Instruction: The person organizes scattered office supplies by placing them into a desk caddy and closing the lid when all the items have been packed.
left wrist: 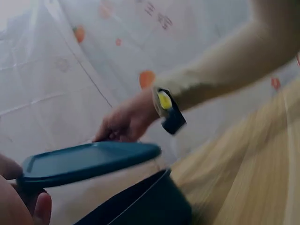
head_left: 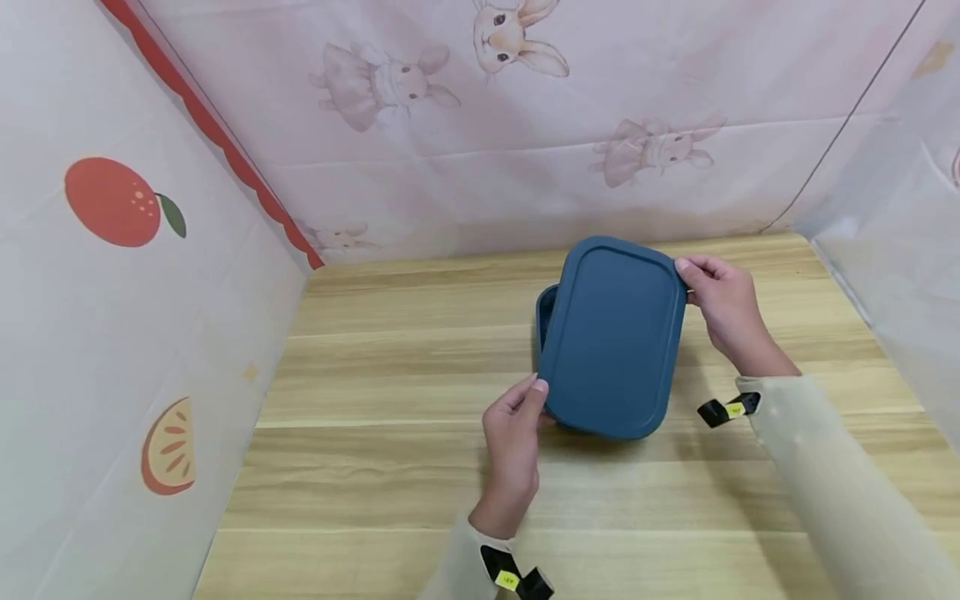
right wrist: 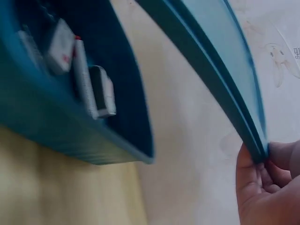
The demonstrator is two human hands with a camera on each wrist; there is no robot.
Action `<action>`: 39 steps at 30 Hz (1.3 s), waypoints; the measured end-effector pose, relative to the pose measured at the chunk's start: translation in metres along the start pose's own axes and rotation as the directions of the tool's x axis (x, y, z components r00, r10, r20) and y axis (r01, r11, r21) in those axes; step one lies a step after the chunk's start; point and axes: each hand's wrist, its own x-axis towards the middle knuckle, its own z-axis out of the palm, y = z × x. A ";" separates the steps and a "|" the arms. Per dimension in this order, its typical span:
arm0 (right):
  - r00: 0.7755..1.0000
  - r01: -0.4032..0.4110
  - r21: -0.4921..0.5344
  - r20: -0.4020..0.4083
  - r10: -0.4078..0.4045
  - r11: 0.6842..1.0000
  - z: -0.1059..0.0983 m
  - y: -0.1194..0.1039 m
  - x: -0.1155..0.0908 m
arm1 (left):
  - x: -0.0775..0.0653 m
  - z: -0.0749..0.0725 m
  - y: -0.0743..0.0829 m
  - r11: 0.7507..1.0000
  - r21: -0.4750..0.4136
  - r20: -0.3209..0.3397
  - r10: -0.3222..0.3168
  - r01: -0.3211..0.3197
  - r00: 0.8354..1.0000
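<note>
A blue rectangular lid [head_left: 615,337] with rounded corners is held between both hands, raised over a matching blue box [head_left: 543,315]. My left hand [head_left: 513,437] pinches the lid's near left corner, thumb on top. At the far right corner, my right hand [head_left: 723,308] pinches the rim between thumb and fingers. In the left wrist view a gap shows between the lid [left wrist: 89,161] and the box's rim. Inside the box [right wrist: 70,140], the right wrist view shows several small items, among them a white block with red marks [right wrist: 61,47], a slim white stick [right wrist: 83,77] and a black-and-white block [right wrist: 103,91].
The box stands on a wood-grain table [head_left: 375,392] toward its back edge. A pink curtain with rabbit prints [head_left: 517,150] hangs behind, and a white sheet with fruit prints [head_left: 112,333] lines the left side. Each wrist wears a small black camera strap [head_left: 731,408].
</note>
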 end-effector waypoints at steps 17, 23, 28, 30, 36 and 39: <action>0.965 0.070 -0.584 0.246 0.094 0.809 0.037 0.011 0.042 | 0.010 -0.020 -0.017 0.805 0.588 0.103 0.025 -0.081 0.994; 0.966 0.134 -0.676 0.252 0.057 0.725 0.044 0.020 0.041 | 0.015 -0.027 -0.024 0.771 0.630 0.141 0.005 -0.094 0.990; 0.961 0.182 -0.710 0.275 0.030 0.680 0.043 0.032 0.040 | 0.016 -0.030 -0.026 0.736 0.671 0.150 -0.008 -0.096 0.989; 0.960 0.204 -0.712 0.281 0.007 0.672 0.043 0.037 0.041 | 0.017 -0.031 -0.027 0.720 0.687 0.155 -0.009 -0.101 0.988; 0.966 0.194 -0.698 0.259 -0.010 0.689 0.044 0.047 0.042 | 0.020 -0.032 -0.031 0.716 0.691 0.168 -0.024 -0.100 0.986; 0.967 0.156 -0.671 0.254 0.027 0.725 0.044 0.049 0.045 | 0.020 -0.031 -0.032 0.719 0.690 0.156 -0.036 -0.082 0.987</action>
